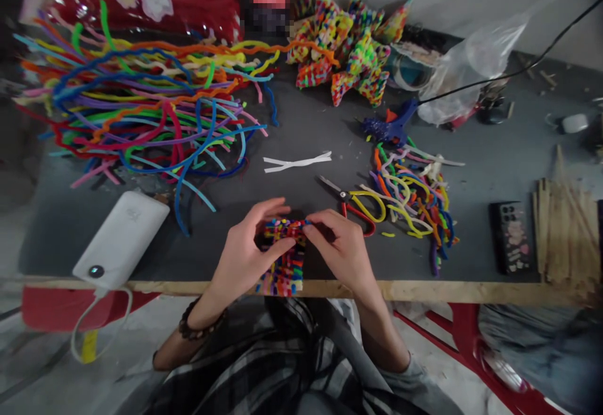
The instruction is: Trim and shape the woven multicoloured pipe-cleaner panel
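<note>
A multicoloured woven pipe-cleaner piece [282, 264] sits at the near edge of the grey table [311, 126], held between both hands. My left hand [247, 248] grips its left side, thumb pressed on the top. My right hand [342, 248] pinches the upper right corner with closed fingers. Red-handled scissors [351, 204] lie just beyond my right hand. Two white strips [296, 162] lie farther back.
A big heap of loose coloured pipe cleaners [141, 107] fills the left. Finished woven pieces [348, 51] sit at the back, a blue glue gun [391, 127] and short pipe-cleaner offcuts [414, 198] to the right. A white power bank [122, 236], phone [512, 236] and wooden sticks [565, 233] flank me.
</note>
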### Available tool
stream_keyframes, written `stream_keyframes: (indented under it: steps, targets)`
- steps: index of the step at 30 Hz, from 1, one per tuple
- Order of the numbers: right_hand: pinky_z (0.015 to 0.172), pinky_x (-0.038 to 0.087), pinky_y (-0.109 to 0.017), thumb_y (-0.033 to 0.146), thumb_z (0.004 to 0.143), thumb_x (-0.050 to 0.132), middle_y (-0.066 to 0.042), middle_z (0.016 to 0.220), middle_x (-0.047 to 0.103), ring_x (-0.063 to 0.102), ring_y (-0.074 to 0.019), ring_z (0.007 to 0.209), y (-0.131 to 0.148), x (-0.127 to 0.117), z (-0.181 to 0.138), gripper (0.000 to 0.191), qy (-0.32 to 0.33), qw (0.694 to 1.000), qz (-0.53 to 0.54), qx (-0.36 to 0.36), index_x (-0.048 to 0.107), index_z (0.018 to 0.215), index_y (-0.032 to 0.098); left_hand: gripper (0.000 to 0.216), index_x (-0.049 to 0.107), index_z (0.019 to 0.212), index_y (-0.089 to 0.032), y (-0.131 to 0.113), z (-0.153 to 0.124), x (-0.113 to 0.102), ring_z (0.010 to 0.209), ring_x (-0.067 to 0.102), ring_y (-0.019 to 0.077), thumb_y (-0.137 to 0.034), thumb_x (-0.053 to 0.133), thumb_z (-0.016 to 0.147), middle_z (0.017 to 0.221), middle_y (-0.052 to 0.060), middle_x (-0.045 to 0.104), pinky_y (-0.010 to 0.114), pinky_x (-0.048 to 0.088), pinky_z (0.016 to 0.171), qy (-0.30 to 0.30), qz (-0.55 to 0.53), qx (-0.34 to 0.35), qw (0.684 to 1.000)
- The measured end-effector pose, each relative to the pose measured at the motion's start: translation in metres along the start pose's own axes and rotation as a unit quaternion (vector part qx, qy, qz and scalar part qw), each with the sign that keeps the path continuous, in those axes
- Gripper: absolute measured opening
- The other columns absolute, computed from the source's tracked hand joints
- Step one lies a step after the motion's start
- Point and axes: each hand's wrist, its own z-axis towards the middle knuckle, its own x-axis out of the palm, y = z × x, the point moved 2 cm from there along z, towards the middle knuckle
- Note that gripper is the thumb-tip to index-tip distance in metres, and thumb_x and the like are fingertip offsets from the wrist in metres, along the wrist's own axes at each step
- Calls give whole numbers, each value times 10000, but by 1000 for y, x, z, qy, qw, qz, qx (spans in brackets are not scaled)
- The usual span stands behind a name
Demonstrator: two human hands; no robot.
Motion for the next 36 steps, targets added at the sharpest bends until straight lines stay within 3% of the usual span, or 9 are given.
stream_keyframes:
  steps: [3,6,11,17,24,30,36]
  targets:
    - [772,538,-289,311,1029,672,-11,938,770,700,-163,823,2,3,-4,129,-3,1000,17,8,767,998,229,265,790,1150,-219,4,6,6,943,785,202,-379,806,938,1072,51,821,310,655,833,13,-80,-71,994]
    - [733,549,-291,312,996,717,-8,902,771,698,-159,782,5,6,-9,104,-66,997,25,10,774,967,230,209,813,964,-197,5,6,15,779,743,155,-396,836,907,891,25,808,249,610,706,-7,-146,-111,983]
    - [748,590,-314,254,975,735,-12,898,790,727,-170,802,10,11,-15,71,-141,990,3,-24,803,993,248,220,824,939,-189,1,6,20,737,709,143,-407,825,914,855,23,801,235,570,672,-14,-148,-117,982]
    - [772,627,-328,245,970,753,-9,913,798,745,-176,803,8,11,-15,112,-155,987,-11,-41,820,1055,275,187,831,873,-188,-1,6,16,689,680,127,-370,813,916,796,5,791,211,530,629,-40,-101,-112,988]
    - [792,643,-289,152,952,791,12,934,812,763,-148,824,5,12,-15,148,-189,976,-14,-108,838,1006,281,215,844,920,-185,3,8,19,682,682,118,-398,836,887,820,14,809,194,534,627,-30,-137,-134,981]
    - [763,640,-276,120,967,770,16,931,822,767,-136,779,2,19,-19,184,-213,956,-74,-186,820,1037,283,167,847,908,-203,2,9,18,686,690,114,-362,796,906,824,1,814,184,539,630,-46,-81,-125,988]
    - [759,625,-282,130,986,729,-3,916,807,763,-144,778,1,22,-16,141,-194,960,-84,-185,775,1033,254,121,842,916,-209,-7,7,18,728,733,116,-267,735,918,852,-16,825,185,547,675,-76,0,-76,994]
